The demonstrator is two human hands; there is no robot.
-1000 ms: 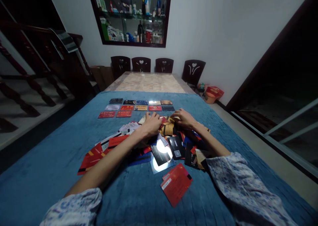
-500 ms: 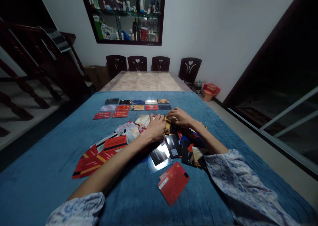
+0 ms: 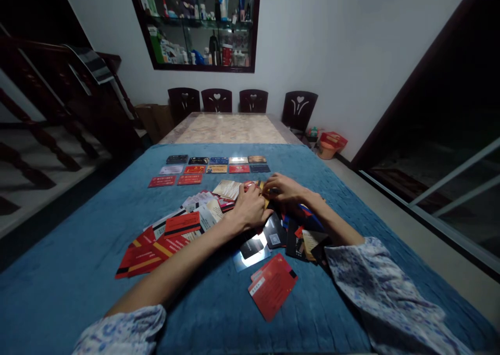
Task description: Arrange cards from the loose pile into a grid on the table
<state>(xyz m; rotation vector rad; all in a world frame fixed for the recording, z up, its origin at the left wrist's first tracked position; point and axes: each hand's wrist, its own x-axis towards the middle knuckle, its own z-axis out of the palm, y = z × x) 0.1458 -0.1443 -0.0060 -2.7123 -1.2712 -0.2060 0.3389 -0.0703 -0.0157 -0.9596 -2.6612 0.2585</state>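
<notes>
My left hand (image 3: 250,207) reaches into the middle of a loose heap of cards, its fingers bent and closed around a red card (image 3: 250,185). Close by on the right, my right hand (image 3: 285,187) has its fingers curled down over a dark card whose edge shows under them. A yellow card (image 3: 266,201) lies between the two hands. Beside my left hand is a cream card (image 3: 227,189). Nearer me, a black card (image 3: 252,248) rests on a shiny clear-blue one. My palms hide part of the heap.
Cards in short rows, among them a red card (image 3: 190,179), lie flat beyond the heap. Red cards (image 3: 144,256) fan out at the left; another red card (image 3: 274,287) lies nearest me. A blue cloth (image 3: 78,240) covers the table's near part. Chairs (image 3: 299,109) stand beyond.
My left hand has shifted slightly right and nearer me, and a red card shows at its fingertips. My right hand stays close by with its fingers bent. The rows are unchanged.
</notes>
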